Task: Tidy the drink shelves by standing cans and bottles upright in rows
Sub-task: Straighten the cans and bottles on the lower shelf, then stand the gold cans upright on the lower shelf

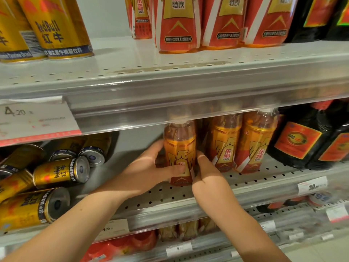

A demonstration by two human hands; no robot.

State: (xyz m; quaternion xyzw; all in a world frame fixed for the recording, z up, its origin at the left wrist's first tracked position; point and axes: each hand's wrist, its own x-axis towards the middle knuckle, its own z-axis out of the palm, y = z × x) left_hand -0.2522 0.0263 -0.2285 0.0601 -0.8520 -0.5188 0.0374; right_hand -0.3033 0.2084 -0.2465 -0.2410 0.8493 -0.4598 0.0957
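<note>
Head view: bottle being squared into its row

Nine o'clock on the middle shelf (pixel 264 179): gold cans (pixel 60 172) heaped on their sides. Centre: our left hand (pixel 149 171) wraps the orange bottle (pixel 179 148), thumb across its label; our right hand (pixel 207 178) grips its other flank. Bottle upright on the shelf, amber-filled. At its three o'clock, two matching bottles (pixel 224 146) stand, then dark bottles (pixel 302 138). We judge: nudge it flush, release, then right the cans.

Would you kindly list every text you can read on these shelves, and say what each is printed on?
"RedBull 红牛": upright gold can, lying can.
"东鹏特饮": standing bottle, right of the held bottle.
"4 20": left price tag.
"30": right price tag, rest blurred.
</note>
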